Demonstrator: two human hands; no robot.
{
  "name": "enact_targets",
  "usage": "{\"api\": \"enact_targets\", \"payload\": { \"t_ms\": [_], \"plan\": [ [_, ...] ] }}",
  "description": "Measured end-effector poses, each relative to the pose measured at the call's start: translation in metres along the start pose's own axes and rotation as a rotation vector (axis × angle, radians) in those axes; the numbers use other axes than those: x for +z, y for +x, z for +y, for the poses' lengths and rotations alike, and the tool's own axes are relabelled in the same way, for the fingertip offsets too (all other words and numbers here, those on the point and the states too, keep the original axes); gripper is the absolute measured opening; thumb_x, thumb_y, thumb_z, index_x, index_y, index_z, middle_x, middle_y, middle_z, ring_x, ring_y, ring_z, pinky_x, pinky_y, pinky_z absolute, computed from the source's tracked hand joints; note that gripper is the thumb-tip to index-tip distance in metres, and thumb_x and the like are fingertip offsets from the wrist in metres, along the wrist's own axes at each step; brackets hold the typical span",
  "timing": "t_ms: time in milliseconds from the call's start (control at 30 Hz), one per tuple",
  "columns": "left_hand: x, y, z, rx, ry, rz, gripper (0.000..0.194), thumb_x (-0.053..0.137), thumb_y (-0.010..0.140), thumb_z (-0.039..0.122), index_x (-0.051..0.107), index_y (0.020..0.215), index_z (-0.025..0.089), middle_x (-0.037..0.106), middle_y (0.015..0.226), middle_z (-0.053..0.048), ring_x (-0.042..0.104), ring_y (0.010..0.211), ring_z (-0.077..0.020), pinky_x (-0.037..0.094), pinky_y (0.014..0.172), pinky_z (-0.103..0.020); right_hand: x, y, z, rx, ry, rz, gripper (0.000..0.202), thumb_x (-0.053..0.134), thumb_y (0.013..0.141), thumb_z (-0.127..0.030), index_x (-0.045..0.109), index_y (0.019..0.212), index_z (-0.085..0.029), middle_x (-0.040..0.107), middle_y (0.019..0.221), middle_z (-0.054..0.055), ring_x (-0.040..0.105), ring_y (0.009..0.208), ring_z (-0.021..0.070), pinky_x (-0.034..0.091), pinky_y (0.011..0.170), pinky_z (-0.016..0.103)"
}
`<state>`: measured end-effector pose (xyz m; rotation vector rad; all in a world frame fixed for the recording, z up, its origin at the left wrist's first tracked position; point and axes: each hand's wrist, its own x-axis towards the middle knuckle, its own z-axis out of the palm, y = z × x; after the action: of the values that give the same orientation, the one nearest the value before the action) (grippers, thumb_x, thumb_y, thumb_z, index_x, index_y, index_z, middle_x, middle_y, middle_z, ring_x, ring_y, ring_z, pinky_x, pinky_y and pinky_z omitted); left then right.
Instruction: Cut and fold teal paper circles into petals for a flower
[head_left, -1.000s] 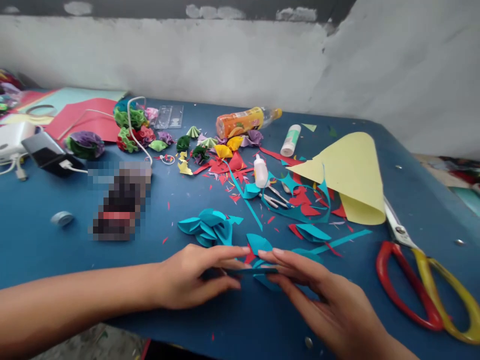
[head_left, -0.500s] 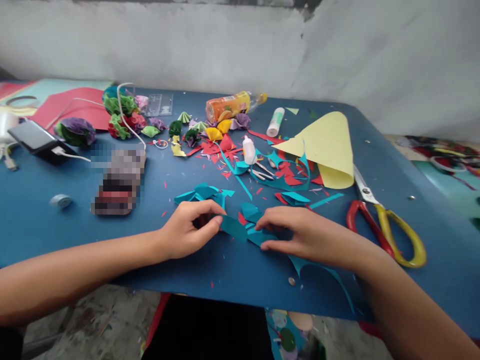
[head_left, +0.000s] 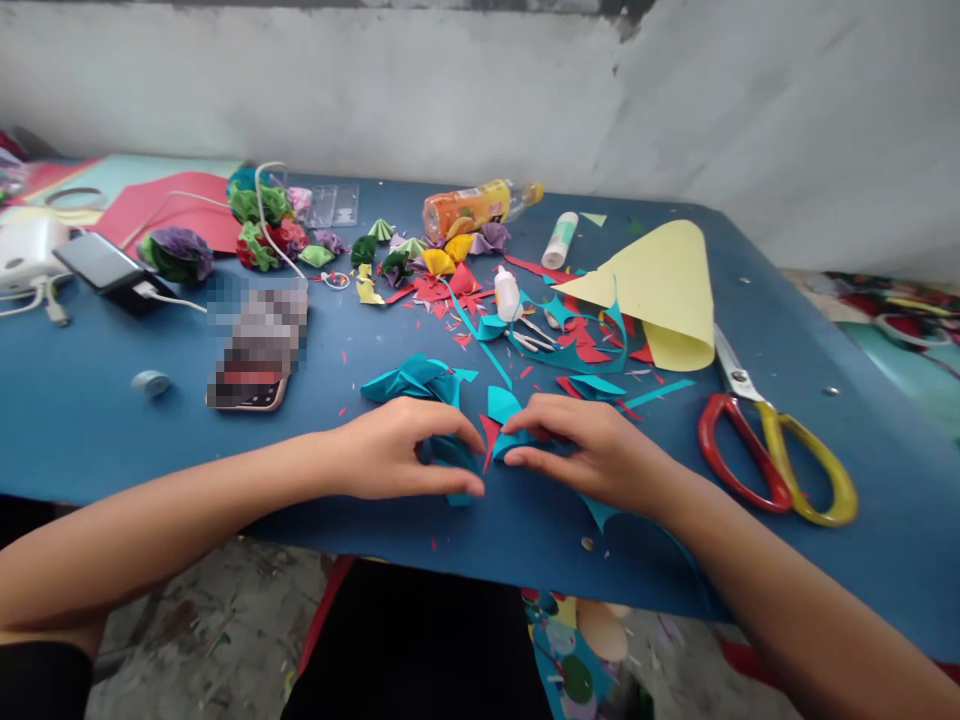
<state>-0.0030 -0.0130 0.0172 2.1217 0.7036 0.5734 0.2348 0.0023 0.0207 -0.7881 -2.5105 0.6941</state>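
Observation:
My left hand [head_left: 420, 450] is low over the table's near part, thumb and fingers apart, with a blue paper strip [head_left: 453, 462] lying behind and under its fingers. Nothing is pinched in it. Facing it, my right hand [head_left: 577, 440] curls over a folded blue paper piece [head_left: 510, 443], its thumb and fingertips at the paper's edges. A folded blue paper piece [head_left: 504, 404] and a red scrap [head_left: 489, 432] lie between the hands. Behind my left hand sits a pile of folded blue paper [head_left: 420, 380].
Red-and-yellow scissors [head_left: 750, 400] and a curled yellow sheet [head_left: 660, 290] lie right. Farther back are a glue bottle [head_left: 507, 296], glue stick [head_left: 560, 240], orange drink bottle [head_left: 472, 208] and paper flowers [head_left: 259, 205]. A phone [head_left: 262, 345] and power bank [head_left: 112, 270] lie left.
My left hand has let go of the blue strip and opened; the strip now lies by its fingers, apart from the right-hand piece. The view has shifted slightly left.

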Motion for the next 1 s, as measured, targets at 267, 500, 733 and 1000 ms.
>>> {"api": "enact_targets", "payload": {
  "t_ms": [267, 500, 733, 1000],
  "plan": [
    [-0.006, 0.0, -0.01, 0.214, 0.031, -0.106, 0.01, 0.062, 0.082, 0.02, 0.066, 0.088, 0.013, 0.065, 0.097, -0.01, 0.062, 0.089, -0.0142, 0.049, 0.079, -0.022, -0.001, 0.005, -0.005, 0.031, -0.021, 0.048, 0.023, 0.052, 0.089, -0.037, 0.063, 0.085, -0.017, 0.061, 0.067, 0.002, 0.053, 0.057, 0.0119, 0.04, 0.056, 0.023],
    [-0.007, 0.0, -0.002, 0.23, -0.029, 0.246, 0.026, 0.045, 0.092, 0.023, 0.069, 0.094, 0.011, 0.067, 0.098, -0.011, 0.064, 0.09, -0.0153, 0.051, 0.081, -0.025, -0.001, 0.028, -0.036, 0.337, 0.121, -0.064, 0.039, 0.049, 0.086, -0.053, 0.063, 0.095, -0.018, 0.064, 0.073, 0.002, 0.056, 0.062, 0.0145, 0.04, 0.057, 0.025],
    [-0.003, -0.001, -0.006, 0.156, -0.049, 0.467, 0.027, 0.045, 0.091, 0.023, 0.071, 0.09, 0.014, 0.069, 0.099, -0.01, 0.065, 0.093, -0.0163, 0.053, 0.085, -0.027, -0.001, 0.04, -0.029, 0.503, 0.547, -0.029, 0.055, 0.038, 0.084, -0.066, 0.059, 0.089, -0.015, 0.056, 0.065, 0.001, 0.051, 0.055, 0.0124, 0.04, 0.051, 0.025],
    [0.001, 0.001, -0.008, 0.088, -0.061, 0.437, 0.022, 0.052, 0.087, 0.022, 0.066, 0.104, 0.016, 0.064, 0.11, -0.01, 0.06, 0.102, -0.017, 0.051, 0.084, -0.028, 0.011, 0.03, -0.026, 0.452, 0.532, 0.117, 0.027, 0.062, 0.079, -0.038, 0.056, 0.094, -0.017, 0.06, 0.072, 0.0, 0.055, 0.061, 0.0126, 0.043, 0.053, 0.024]
  ]
}}
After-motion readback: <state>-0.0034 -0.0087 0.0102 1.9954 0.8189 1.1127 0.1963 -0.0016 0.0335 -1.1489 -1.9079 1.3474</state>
